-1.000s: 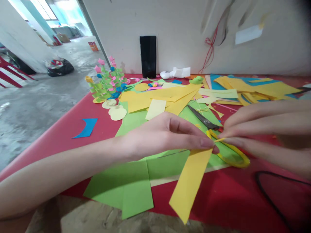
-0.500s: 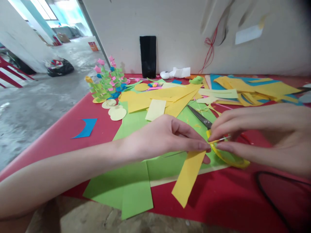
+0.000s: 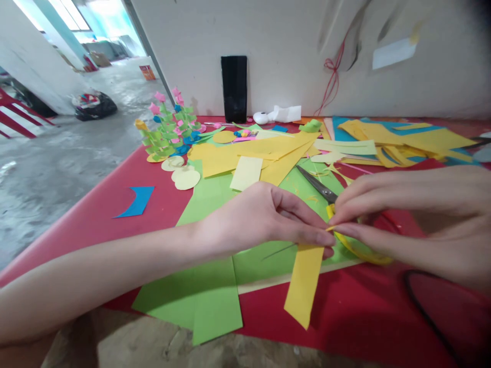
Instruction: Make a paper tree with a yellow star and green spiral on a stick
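My left hand (image 3: 264,217) pinches the top end of a yellow paper strip (image 3: 305,281), which hangs down over the green sheets (image 3: 215,286). My right hand (image 3: 414,217) meets it from the right, thumb and forefinger pressed together on the strip's upper tip. Both hands hover just above the red table (image 3: 95,214). Under my right fingers lie scissors (image 3: 320,189) with yellow handles (image 3: 364,250), blades pointing away to the left.
Yellow, green and blue paper offcuts (image 3: 383,140) cover the far half of the table. A small paper tree model (image 3: 169,130) stands at the back left, a blue scrap (image 3: 136,201) near the left edge. A black block (image 3: 233,88) leans on the wall.
The yellow strip has been drawn up and swung more upright, with less of it hanging. My right fingers have closed in toward my left fingertips.
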### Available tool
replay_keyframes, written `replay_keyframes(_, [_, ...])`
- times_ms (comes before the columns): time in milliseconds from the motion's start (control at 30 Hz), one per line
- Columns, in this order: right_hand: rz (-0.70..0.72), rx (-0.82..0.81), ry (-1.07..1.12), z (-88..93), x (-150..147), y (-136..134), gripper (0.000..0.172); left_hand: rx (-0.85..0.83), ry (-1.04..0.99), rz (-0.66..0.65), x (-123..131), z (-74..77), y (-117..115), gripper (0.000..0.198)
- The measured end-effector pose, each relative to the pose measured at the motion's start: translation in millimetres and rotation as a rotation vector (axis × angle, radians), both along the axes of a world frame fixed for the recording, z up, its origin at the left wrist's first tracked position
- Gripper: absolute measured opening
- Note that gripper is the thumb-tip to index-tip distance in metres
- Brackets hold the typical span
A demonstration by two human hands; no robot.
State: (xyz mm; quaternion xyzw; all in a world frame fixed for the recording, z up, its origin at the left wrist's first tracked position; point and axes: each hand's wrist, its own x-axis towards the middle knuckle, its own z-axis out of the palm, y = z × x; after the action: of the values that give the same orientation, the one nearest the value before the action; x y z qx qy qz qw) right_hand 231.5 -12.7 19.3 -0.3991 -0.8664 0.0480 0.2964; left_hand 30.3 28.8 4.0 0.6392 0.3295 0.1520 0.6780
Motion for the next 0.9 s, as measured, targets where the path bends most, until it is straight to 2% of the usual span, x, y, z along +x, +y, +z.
replay_keyframes(133, [-0.028,-0.007,0.003,2.3,1.5,0.0,0.007,-0.098,-0.072,-0.037,0.4,-0.4,-1.3,0.009])
replay_keyframes(300, [-0.084,0.015,0.013,0.5,8.3,2.0,0.004,-0.145,-0.143,-0.023,3.4,4.1,-2.9,0.013])
replay_keyframes(500, [-0.088,-0.019,0.031,-0.3,9.7,3.0,0.006,-0.184,-0.149,-0.044,3.4,7.1,-4.6,0.009])
replay_keyframes(700, [-0.025,-0.026,0.012,-0.8,8.2,4.5,0.008,-0.070,-0.078,-0.101,0.8,7.7,-1.9,0.015])
replay_keyframes(900, [-0.028,-0.022,0.041,-0.7,6.1,2.3,0.009,-0.017,-0.023,-0.168,0.1,7.5,-1.0,0.019])
